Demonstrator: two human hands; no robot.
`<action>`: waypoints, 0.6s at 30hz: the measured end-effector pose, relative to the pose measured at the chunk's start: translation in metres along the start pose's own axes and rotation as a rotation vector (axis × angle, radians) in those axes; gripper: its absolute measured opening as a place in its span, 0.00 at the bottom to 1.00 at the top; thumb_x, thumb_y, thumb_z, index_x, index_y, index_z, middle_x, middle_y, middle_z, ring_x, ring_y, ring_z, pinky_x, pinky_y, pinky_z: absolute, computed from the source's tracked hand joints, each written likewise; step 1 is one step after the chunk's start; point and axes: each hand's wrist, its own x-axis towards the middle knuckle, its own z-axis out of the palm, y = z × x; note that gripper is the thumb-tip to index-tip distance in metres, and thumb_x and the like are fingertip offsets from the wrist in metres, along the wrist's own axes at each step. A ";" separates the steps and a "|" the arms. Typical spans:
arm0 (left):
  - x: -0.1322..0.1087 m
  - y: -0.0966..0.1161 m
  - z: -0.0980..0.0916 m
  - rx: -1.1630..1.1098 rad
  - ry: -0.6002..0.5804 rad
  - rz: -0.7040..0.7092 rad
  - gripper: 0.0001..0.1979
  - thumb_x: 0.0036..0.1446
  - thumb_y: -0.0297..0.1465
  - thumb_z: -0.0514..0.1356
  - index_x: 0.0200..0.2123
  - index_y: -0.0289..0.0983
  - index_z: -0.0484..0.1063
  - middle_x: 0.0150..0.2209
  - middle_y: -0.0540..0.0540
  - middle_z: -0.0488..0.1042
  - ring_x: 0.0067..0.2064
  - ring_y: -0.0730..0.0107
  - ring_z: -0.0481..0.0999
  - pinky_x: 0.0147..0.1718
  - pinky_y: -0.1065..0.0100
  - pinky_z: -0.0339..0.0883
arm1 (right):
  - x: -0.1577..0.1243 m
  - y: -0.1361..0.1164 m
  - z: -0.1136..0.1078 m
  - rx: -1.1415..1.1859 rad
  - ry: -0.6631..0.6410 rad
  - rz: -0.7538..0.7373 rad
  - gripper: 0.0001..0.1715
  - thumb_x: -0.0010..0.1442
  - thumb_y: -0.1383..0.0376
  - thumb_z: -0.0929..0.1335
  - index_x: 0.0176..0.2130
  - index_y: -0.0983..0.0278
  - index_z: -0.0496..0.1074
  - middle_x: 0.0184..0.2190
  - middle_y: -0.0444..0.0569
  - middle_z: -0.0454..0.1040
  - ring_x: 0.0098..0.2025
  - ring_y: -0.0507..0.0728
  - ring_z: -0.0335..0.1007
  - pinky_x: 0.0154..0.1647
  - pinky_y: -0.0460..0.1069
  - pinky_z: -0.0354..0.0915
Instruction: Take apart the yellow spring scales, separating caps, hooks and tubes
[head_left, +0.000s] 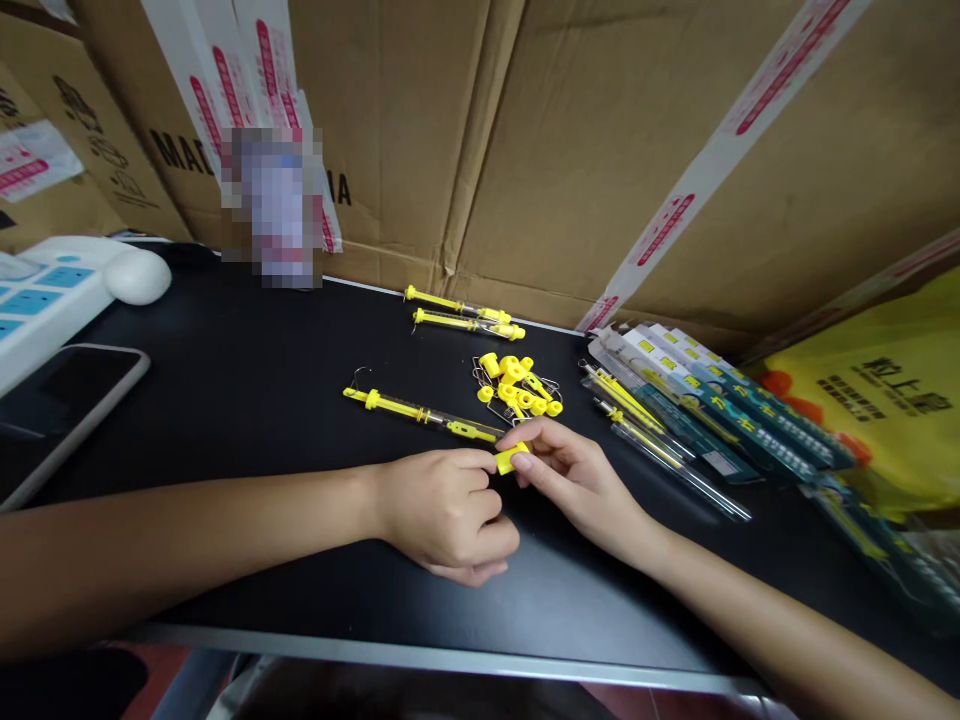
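Observation:
In front of me, the thumb and fingers of my right hand [574, 480] pinch a small yellow cap [511, 458]. My left hand [454, 515] has its fingers curled, and its index fingertip meets the cap's left end; the left thumb is hidden. Just beyond both hands lies a tube spring scale [424, 415], clear with yellow parts and a wire hook on its left end. Its right end reaches close to my right fingertips. Behind my right hand is a pile of loose yellow caps and wire hooks [517, 385].
Two more spring scales [465, 325] lie near the cardboard box [390, 130]. At right are clear tubes with yellow inserts [660, 440], printed packages [697, 390] and a yellow bag [877, 380]. A phone [67, 410] and a white power strip [45, 295] sit at left.

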 end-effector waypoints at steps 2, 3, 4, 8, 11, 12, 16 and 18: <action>0.000 0.000 0.000 -0.010 0.005 0.004 0.13 0.55 0.36 0.52 0.22 0.38 0.68 0.17 0.52 0.65 0.21 0.72 0.64 0.36 0.65 0.69 | 0.000 0.001 0.000 0.010 -0.006 0.005 0.11 0.61 0.58 0.65 0.40 0.63 0.69 0.31 0.46 0.68 0.31 0.50 0.62 0.30 0.46 0.61; -0.001 0.000 0.000 -0.012 0.010 0.003 0.13 0.55 0.35 0.52 0.22 0.38 0.68 0.17 0.52 0.65 0.21 0.72 0.64 0.36 0.65 0.68 | 0.000 0.001 0.000 0.011 -0.010 0.006 0.11 0.61 0.59 0.65 0.40 0.63 0.69 0.31 0.45 0.68 0.31 0.50 0.63 0.30 0.46 0.61; -0.001 0.000 0.000 -0.013 0.015 0.001 0.13 0.55 0.35 0.52 0.22 0.38 0.68 0.17 0.52 0.65 0.21 0.71 0.64 0.35 0.65 0.68 | 0.000 0.001 -0.001 0.009 -0.014 0.007 0.11 0.61 0.59 0.65 0.40 0.63 0.69 0.31 0.45 0.68 0.30 0.50 0.62 0.30 0.46 0.61; -0.002 0.000 0.001 -0.026 0.026 -0.010 0.13 0.54 0.35 0.52 0.22 0.38 0.69 0.18 0.51 0.65 0.21 0.71 0.63 0.34 0.65 0.67 | 0.001 0.001 -0.003 -0.017 -0.010 0.007 0.11 0.61 0.59 0.66 0.39 0.63 0.70 0.30 0.45 0.67 0.30 0.50 0.62 0.29 0.45 0.60; -0.002 0.000 0.001 -0.030 0.029 -0.011 0.13 0.55 0.35 0.52 0.22 0.38 0.68 0.18 0.51 0.64 0.21 0.72 0.62 0.34 0.65 0.67 | 0.002 0.000 -0.004 -0.034 0.000 0.012 0.12 0.61 0.58 0.66 0.38 0.64 0.70 0.29 0.45 0.67 0.28 0.49 0.61 0.28 0.45 0.59; -0.002 0.000 0.000 -0.030 0.033 -0.011 0.13 0.56 0.35 0.52 0.22 0.38 0.68 0.18 0.52 0.64 0.21 0.72 0.62 0.34 0.65 0.66 | 0.002 0.000 -0.005 -0.035 0.004 0.015 0.12 0.61 0.57 0.66 0.38 0.64 0.70 0.29 0.44 0.67 0.28 0.49 0.61 0.27 0.45 0.59; -0.002 -0.004 -0.004 -0.025 0.041 -0.068 0.14 0.57 0.33 0.53 0.20 0.38 0.64 0.18 0.53 0.63 0.22 0.73 0.63 0.33 0.67 0.63 | 0.004 -0.002 -0.006 0.016 -0.003 0.060 0.13 0.61 0.56 0.65 0.37 0.65 0.68 0.23 0.42 0.65 0.23 0.47 0.58 0.21 0.43 0.54; -0.003 -0.008 -0.005 -0.049 0.023 -0.244 0.12 0.58 0.33 0.53 0.23 0.38 0.63 0.20 0.53 0.65 0.24 0.74 0.65 0.32 0.68 0.61 | 0.004 -0.001 -0.007 0.064 -0.016 0.085 0.14 0.61 0.56 0.64 0.38 0.65 0.68 0.21 0.41 0.64 0.20 0.46 0.55 0.18 0.43 0.50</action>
